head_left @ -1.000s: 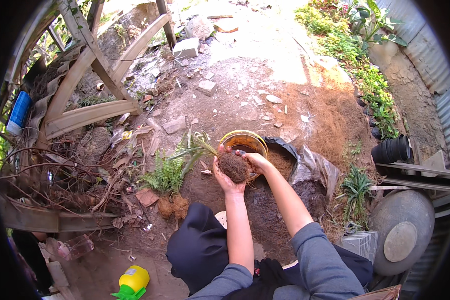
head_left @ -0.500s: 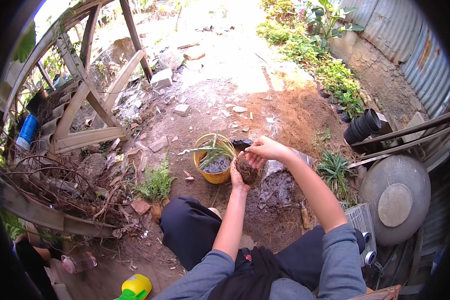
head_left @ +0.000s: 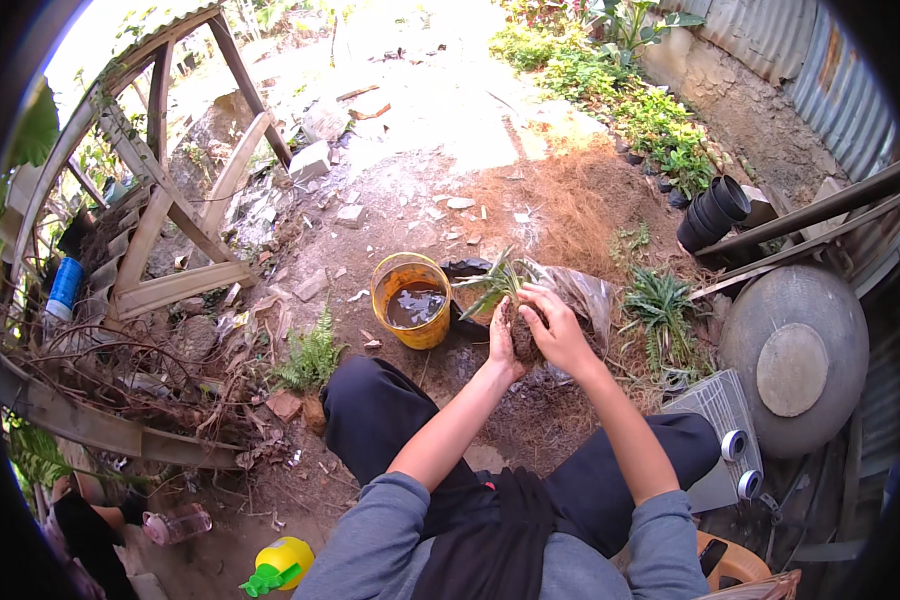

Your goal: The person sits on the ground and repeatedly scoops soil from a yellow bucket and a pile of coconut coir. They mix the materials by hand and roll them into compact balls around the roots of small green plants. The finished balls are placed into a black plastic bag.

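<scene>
Between my two hands sits a small potted-type plant [head_left: 497, 284] with narrow grey-green leaves and a dark, soil-covered root ball. My left hand [head_left: 504, 345] cups the left side of the root ball, its fingers smeared with soil. From the right, my right hand [head_left: 564, 338] wraps round the root ball and the base of the leaves. A yellow bucket [head_left: 431, 336] holding brown water stands just left of the plant. Behind my right hand lies a clear plastic bag [head_left: 592, 298], partly hidden by it.
A fern [head_left: 312, 354] grows left of the bucket, and a spiky plant [head_left: 658, 305] at right. Stacked black pots [head_left: 714, 214], a large round grey vessel [head_left: 796, 365] and a wire rack [head_left: 714, 417] line the right side. A yellow-green spray bottle [head_left: 281, 565] lies lower left.
The plant has moved right, away from over the bucket, and stands more upright. My right hand has come down from above the roots to close round them opposite my left.
</scene>
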`<control>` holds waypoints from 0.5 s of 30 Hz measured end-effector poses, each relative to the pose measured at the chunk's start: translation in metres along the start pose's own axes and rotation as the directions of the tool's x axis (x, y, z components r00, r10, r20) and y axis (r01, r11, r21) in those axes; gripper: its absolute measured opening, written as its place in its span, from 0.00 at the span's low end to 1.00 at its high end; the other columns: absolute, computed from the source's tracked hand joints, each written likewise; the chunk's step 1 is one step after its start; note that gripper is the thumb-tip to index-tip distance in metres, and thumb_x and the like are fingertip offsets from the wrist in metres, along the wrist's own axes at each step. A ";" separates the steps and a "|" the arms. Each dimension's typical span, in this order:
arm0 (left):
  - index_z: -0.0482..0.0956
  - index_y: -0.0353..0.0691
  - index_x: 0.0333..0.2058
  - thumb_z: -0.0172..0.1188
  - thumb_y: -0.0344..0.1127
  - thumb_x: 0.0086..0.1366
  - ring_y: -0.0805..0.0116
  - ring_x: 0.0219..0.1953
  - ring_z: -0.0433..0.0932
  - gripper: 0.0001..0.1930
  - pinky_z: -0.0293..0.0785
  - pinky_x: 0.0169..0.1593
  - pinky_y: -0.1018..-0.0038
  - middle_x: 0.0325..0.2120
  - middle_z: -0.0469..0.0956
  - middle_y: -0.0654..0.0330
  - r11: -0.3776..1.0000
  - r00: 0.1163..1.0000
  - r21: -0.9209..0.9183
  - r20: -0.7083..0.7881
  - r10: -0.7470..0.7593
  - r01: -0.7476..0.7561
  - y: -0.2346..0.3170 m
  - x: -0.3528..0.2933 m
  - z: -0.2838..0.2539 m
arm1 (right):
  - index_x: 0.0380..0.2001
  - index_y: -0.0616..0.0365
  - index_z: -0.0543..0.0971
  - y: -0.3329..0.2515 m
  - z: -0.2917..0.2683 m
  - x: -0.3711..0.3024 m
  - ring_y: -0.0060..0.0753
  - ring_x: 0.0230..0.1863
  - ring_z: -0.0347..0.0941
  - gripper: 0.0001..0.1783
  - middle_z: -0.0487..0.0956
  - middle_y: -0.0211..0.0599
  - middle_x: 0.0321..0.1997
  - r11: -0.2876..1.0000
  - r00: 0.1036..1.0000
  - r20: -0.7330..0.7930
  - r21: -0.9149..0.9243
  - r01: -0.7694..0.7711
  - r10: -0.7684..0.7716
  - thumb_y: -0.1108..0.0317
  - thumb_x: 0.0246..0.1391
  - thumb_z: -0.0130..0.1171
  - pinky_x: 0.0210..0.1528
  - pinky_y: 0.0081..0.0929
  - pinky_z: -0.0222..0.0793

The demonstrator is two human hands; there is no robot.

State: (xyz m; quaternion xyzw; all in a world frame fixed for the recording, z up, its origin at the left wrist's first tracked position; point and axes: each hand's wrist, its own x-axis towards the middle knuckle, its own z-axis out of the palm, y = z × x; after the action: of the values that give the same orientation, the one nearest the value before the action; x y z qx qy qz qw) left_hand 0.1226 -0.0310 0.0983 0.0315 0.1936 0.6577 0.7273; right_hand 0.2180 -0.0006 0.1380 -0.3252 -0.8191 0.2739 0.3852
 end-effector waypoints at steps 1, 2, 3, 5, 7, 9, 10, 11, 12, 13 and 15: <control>0.64 0.44 0.51 0.37 0.53 0.63 0.57 0.51 0.67 0.24 0.65 0.52 0.60 0.50 0.66 0.54 0.997 0.988 -0.074 0.155 0.010 0.002 -0.009 0.022 -0.037 | 0.46 0.65 0.70 -0.002 0.007 -0.011 0.47 0.56 0.62 0.20 0.67 0.50 0.52 0.999 0.999 0.042 0.021 -0.034 0.033 0.62 0.54 0.49 0.57 0.35 0.55; 0.64 0.45 0.51 0.37 0.52 0.64 0.54 0.51 0.67 0.23 0.65 0.52 0.60 0.51 0.66 0.53 0.988 0.982 -0.096 0.157 -0.102 0.118 -0.013 0.013 -0.009 | 0.47 0.64 0.70 0.001 0.010 -0.024 0.48 0.56 0.62 0.20 0.68 0.50 0.52 0.995 0.998 -0.062 -0.099 -0.011 0.005 0.63 0.54 0.48 0.58 0.36 0.54; 0.64 0.44 0.50 0.37 0.52 0.64 0.53 0.51 0.67 0.23 0.64 0.52 0.60 0.51 0.66 0.53 0.994 0.986 -0.071 0.148 -0.075 0.086 -0.019 0.017 -0.020 | 0.47 0.64 0.70 -0.009 0.016 -0.029 0.46 0.56 0.62 0.19 0.68 0.49 0.52 0.992 0.994 -0.113 -0.126 -0.017 0.002 0.64 0.54 0.48 0.58 0.35 0.53; 0.64 0.44 0.50 0.37 0.50 0.65 0.53 0.51 0.67 0.22 0.64 0.52 0.59 0.50 0.66 0.54 0.998 0.987 -0.026 0.149 -0.056 0.060 -0.028 0.021 -0.031 | 0.47 0.64 0.70 -0.009 0.018 -0.036 0.46 0.56 0.62 0.19 0.68 0.49 0.52 0.992 0.987 -0.158 -0.112 -0.051 0.033 0.64 0.54 0.47 0.59 0.35 0.53; 0.65 0.43 0.50 0.36 0.50 0.65 0.55 0.50 0.68 0.21 0.64 0.53 0.59 0.49 0.67 0.55 0.998 0.983 0.015 0.167 -0.070 0.069 -0.033 0.020 -0.032 | 0.47 0.63 0.70 0.009 0.019 -0.043 0.48 0.57 0.61 0.19 0.68 0.50 0.52 0.994 0.984 -0.148 -0.029 -0.105 0.100 0.64 0.54 0.47 0.58 0.37 0.53; 0.65 0.44 0.50 0.37 0.50 0.65 0.58 0.49 0.68 0.21 0.65 0.52 0.60 0.48 0.68 0.56 0.997 0.989 0.062 0.138 -0.057 0.049 -0.031 0.024 -0.036 | 0.46 0.63 0.70 -0.001 0.010 -0.041 0.45 0.56 0.62 0.19 0.69 0.48 0.51 0.995 0.971 -0.215 0.034 -0.098 0.103 0.64 0.54 0.48 0.58 0.35 0.53; 0.65 0.44 0.50 0.37 0.50 0.65 0.59 0.49 0.69 0.21 0.66 0.52 0.61 0.47 0.68 0.57 0.996 0.991 0.085 0.123 -0.048 0.037 -0.029 0.026 -0.039 | 0.46 0.63 0.71 -0.004 0.007 -0.041 0.44 0.56 0.63 0.18 0.69 0.47 0.51 0.994 0.963 -0.247 0.067 -0.091 0.105 0.65 0.54 0.48 0.58 0.34 0.53; 0.64 0.45 0.51 0.36 0.51 0.65 0.64 0.49 0.68 0.22 0.66 0.52 0.66 0.47 0.67 0.58 0.996 0.992 0.064 0.105 -0.064 0.058 -0.029 0.023 -0.028 | 0.47 0.62 0.70 -0.002 0.003 -0.045 0.47 0.55 0.63 0.20 0.69 0.49 0.50 0.993 0.947 -0.305 0.091 -0.075 0.100 0.65 0.51 0.50 0.58 0.36 0.54; 0.64 0.43 0.51 0.36 0.50 0.66 0.65 0.49 0.68 0.22 0.65 0.53 0.68 0.48 0.67 0.58 0.995 0.997 0.085 0.052 -0.057 0.052 -0.029 0.016 -0.015 | 0.46 0.62 0.71 -0.003 0.002 -0.046 0.46 0.54 0.64 0.20 0.70 0.49 0.49 0.996 0.938 -0.337 0.049 -0.068 0.081 0.66 0.50 0.52 0.58 0.36 0.55; 0.63 0.42 0.52 0.36 0.48 0.66 0.67 0.49 0.67 0.22 0.64 0.54 0.70 0.49 0.66 0.59 0.993 0.999 0.106 -0.003 -0.047 0.047 -0.030 0.008 -0.002 | 0.46 0.62 0.71 -0.005 0.003 -0.047 0.46 0.53 0.64 0.20 0.70 0.48 0.48 0.998 0.929 -0.366 0.006 -0.062 0.060 0.66 0.49 0.53 0.57 0.35 0.55; 0.61 0.44 0.53 0.37 0.51 0.66 0.68 0.50 0.66 0.23 0.63 0.54 0.71 0.49 0.65 0.59 0.980 0.998 0.196 -0.052 -0.024 0.034 -0.031 0.002 0.002 | 0.44 0.62 0.72 0.003 0.009 -0.051 0.41 0.50 0.66 0.20 0.72 0.44 0.45 0.994 0.877 -0.468 0.057 -0.093 0.109 0.68 0.45 0.58 0.56 0.34 0.57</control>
State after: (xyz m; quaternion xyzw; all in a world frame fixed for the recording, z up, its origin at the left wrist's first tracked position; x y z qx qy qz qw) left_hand 0.1531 -0.0328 0.0902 0.0840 0.2762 0.6254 0.7250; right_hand 0.2369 -0.0379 0.1080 -0.4180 -0.6786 0.2200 0.5625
